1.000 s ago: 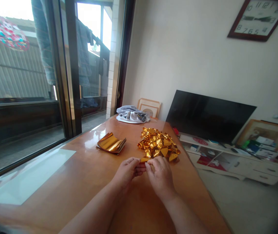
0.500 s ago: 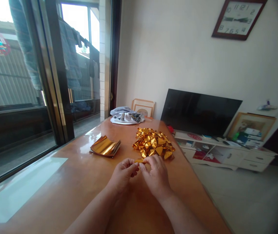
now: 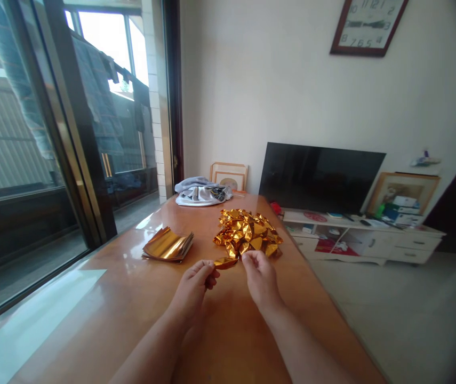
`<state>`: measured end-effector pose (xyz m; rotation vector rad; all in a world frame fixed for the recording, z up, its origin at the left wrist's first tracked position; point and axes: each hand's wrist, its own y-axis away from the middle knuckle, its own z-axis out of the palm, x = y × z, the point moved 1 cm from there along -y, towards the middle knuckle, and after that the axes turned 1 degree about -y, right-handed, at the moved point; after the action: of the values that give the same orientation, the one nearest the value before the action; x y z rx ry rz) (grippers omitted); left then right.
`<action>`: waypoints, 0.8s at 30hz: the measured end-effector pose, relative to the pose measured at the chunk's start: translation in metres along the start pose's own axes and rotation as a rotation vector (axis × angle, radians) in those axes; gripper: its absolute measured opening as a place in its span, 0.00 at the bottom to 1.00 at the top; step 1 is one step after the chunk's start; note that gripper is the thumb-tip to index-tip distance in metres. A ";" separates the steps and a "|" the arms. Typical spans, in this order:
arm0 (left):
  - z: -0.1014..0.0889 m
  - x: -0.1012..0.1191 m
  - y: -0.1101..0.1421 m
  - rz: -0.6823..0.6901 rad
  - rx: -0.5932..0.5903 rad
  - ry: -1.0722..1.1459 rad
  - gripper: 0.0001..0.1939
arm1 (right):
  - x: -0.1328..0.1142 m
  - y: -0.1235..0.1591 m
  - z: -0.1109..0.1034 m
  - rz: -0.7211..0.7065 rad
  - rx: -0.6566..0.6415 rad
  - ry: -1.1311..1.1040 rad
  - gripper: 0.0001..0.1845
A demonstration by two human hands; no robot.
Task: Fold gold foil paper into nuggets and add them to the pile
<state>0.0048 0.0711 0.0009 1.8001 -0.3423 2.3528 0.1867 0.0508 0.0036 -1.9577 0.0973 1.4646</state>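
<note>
Between my hands, just above the table, is a piece of folded gold foil paper (image 3: 225, 263), long and pointed. My left hand (image 3: 196, 280) pinches its left end between thumb and fingers. My right hand (image 3: 260, 277) is closed in a pinch at its right end; the fingertips partly hide the contact. Right behind my hands lies a heap of folded gold foil pieces (image 3: 249, 229), crumpled-looking and shiny. To the left of the heap, beyond my left hand, a stack of flat gold foil sheets (image 3: 168, 245) rests on the table, its edges curling up.
The brown glossy table (image 3: 220, 330) stretches away from me. At its far end sit a bundle of grey and white cloth (image 3: 202, 192) and picture frames (image 3: 230, 173). A television (image 3: 319, 178) stands on a white cabinet (image 3: 375, 242) to the right. Glass sliding doors (image 3: 63, 122) run along the left.
My hands have moved apart, and more of the folded foil paper shows between them, looking wider. The view has turned slightly right. The heap and the stack stay put on the table.
</note>
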 end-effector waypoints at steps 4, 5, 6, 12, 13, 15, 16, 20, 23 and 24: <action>-0.001 -0.001 -0.001 -0.017 -0.016 0.027 0.14 | 0.008 -0.001 0.004 0.351 0.005 -0.219 0.21; 0.000 0.000 -0.001 -0.018 -0.025 0.030 0.14 | 0.008 0.000 0.004 0.456 -0.008 -0.259 0.22; 0.000 0.001 0.000 -0.016 -0.034 0.031 0.14 | 0.008 0.000 0.004 0.560 -0.028 -0.299 0.23; 0.002 0.004 0.001 0.009 -0.062 0.043 0.13 | 0.008 -0.002 0.004 0.898 -0.132 -0.596 0.21; 0.001 0.004 0.001 0.005 -0.060 0.052 0.13 | 0.008 -0.003 0.004 0.917 -0.146 -0.644 0.19; 0.000 0.003 0.001 -0.014 -0.063 0.076 0.13 | 0.008 -0.003 0.005 0.929 -0.172 -0.717 0.14; 0.000 0.002 0.000 -0.027 -0.067 0.092 0.12 | 0.007 -0.003 0.005 0.925 -0.184 -0.741 0.11; 0.000 0.001 0.001 -0.092 -0.098 0.170 0.11 | 0.002 -0.003 0.006 0.899 -0.245 -0.813 0.08; 0.000 0.001 0.002 -0.160 -0.110 0.183 0.11 | -0.001 -0.003 0.005 0.849 -0.286 -0.834 0.08; 0.000 0.001 0.002 -0.179 -0.110 0.179 0.11 | -0.002 -0.003 0.004 0.823 -0.295 -0.831 0.08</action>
<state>0.0040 0.0690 0.0013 1.4919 -0.2689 2.2999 0.1837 0.0550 0.0067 -1.3827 0.3549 2.8589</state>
